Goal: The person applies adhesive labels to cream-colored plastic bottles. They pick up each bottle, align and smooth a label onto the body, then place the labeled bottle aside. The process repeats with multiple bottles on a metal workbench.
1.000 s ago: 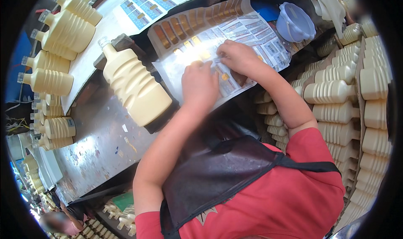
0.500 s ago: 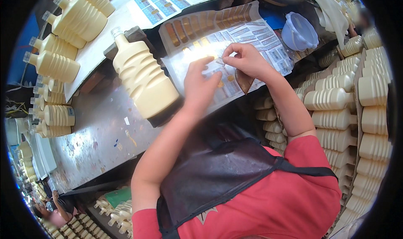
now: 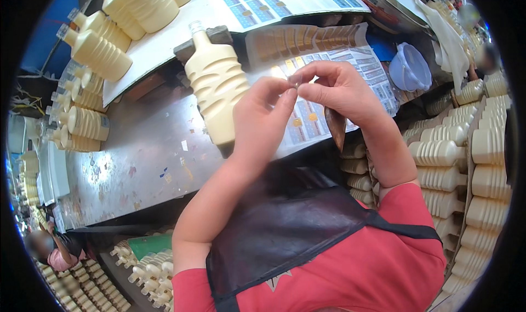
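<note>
Far left: cream ribbed plastic bottles [image 3: 90, 123] lying in a stack, too many overlapping to count. On the scuffed grey metal table [image 3: 137, 164] one cream ribbed plastic bottle [image 3: 218, 87] lies alone, neck pointing away from me. Over it my left hand [image 3: 263, 120] and right hand [image 3: 342, 90] meet fingertip to fingertip, both pinching one tiny sticker [image 3: 291, 81], hardly visible, held above the white label sheet [image 3: 334, 76]. One translucent lilac plastic tub [image 3: 410, 71] beyond. Right: more cream bottles [image 3: 455, 153] stacked, count unclear.
</note>
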Motion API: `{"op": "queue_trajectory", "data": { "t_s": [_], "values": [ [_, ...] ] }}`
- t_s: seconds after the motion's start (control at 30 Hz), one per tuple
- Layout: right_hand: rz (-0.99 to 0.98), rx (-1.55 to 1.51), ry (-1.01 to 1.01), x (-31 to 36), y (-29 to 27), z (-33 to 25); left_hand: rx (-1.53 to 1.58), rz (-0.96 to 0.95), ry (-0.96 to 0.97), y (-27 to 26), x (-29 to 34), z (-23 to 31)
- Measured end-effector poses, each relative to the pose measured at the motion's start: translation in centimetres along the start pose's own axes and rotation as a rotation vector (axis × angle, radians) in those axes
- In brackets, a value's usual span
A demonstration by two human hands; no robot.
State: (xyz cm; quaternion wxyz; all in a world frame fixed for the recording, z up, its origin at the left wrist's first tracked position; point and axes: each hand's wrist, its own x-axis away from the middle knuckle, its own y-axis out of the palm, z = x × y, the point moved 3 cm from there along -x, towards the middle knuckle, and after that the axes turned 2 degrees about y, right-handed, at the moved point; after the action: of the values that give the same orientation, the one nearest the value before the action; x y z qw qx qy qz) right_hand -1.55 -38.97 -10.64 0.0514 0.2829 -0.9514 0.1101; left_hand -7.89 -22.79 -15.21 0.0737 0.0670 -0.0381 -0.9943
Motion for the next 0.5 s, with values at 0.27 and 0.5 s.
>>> {"op": "queue_trajectory", "data": {
  "t_s": [0.27, 0.5],
  "values": [
    [-0.098, 0.014, -0.041, -3.0, 3.0, -2.1, -0.066, -0.043, -0.279, -6.5, 1.6, 2.4],
    [0.032, -0.038, -0.162, -7.9, 7.3, -1.2, 0.080, 0.234, -0.126, -13.1, -2.1, 1.0]
  ]
}}
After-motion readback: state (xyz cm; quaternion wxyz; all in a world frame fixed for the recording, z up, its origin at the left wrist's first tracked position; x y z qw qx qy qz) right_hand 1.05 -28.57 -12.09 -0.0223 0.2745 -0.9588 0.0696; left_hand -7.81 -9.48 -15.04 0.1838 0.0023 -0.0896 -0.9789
